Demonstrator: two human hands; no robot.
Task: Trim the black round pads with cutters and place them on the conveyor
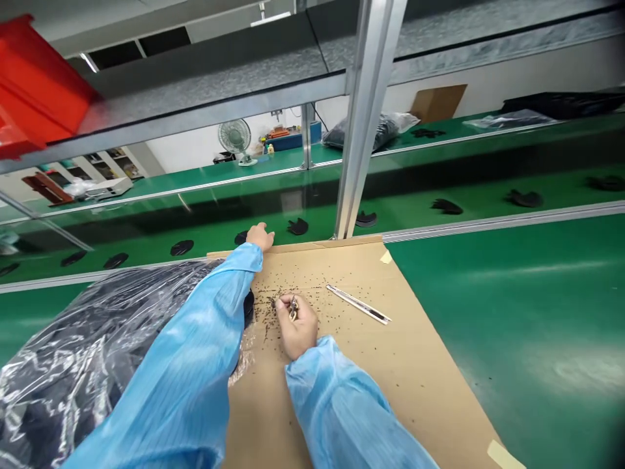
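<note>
Right hand (300,331) curls closed around a small metal tool (293,309), partly gold-coloured, its kind too small to tell; the left hand (262,237) reaches farther forward and to the left, fingers partly bent, beside a dark piece (240,238) just off its left side, and whether it has hold of that piece cannot be told. Tiny dark bits (272,302) lie scattered around the right hand on a cardboard sheet (400,371), which spreads beneath it. To the right of the right hand a slim cutter knife (359,304) lies at a slant. Left of the left arm's blue sleeve (195,352), clear plastic (117,339) covers something dark. Past both hands, flat black pieces (297,227) are spaced along a green strip (322,223), with an upright metal post (364,124) ahead and to the right. Green desk (527,312) surface extends right of the cardboard.
</note>
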